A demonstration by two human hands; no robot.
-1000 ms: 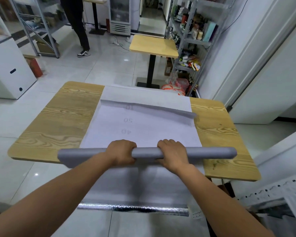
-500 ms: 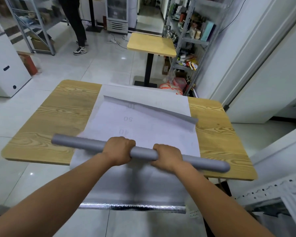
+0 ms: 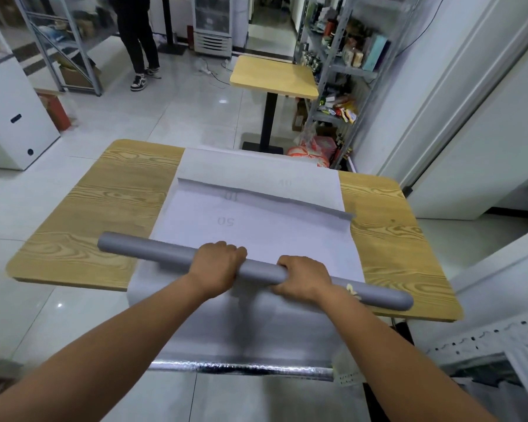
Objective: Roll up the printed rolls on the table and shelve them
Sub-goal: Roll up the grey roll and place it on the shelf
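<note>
A long grey roll (image 3: 153, 249) lies slanted across the near part of the wooden table (image 3: 110, 190), its left end farther from me than its right end. My left hand (image 3: 217, 263) and my right hand (image 3: 302, 277) both grip it near the middle, knuckles up. Under it a white printed sheet (image 3: 256, 229) with faint numbers lies flat on the table, its far edge curled up. The sheet's near part hangs over the table's front edge, and its shiny silver hem (image 3: 241, 368) is below my forearms.
A metal shelf rack (image 3: 339, 65) packed with goods stands at the back right behind a small wooden table (image 3: 275, 76). A second rack (image 3: 67, 41) is at the back left, with a person's legs (image 3: 139, 50) beside it. A white cabinet (image 3: 13, 117) stands left, white panels right.
The roll has turned from level with the table's front edge to slanted, left end away from me, and has moved forward onto the sheet. Both hands stayed gripping it.
</note>
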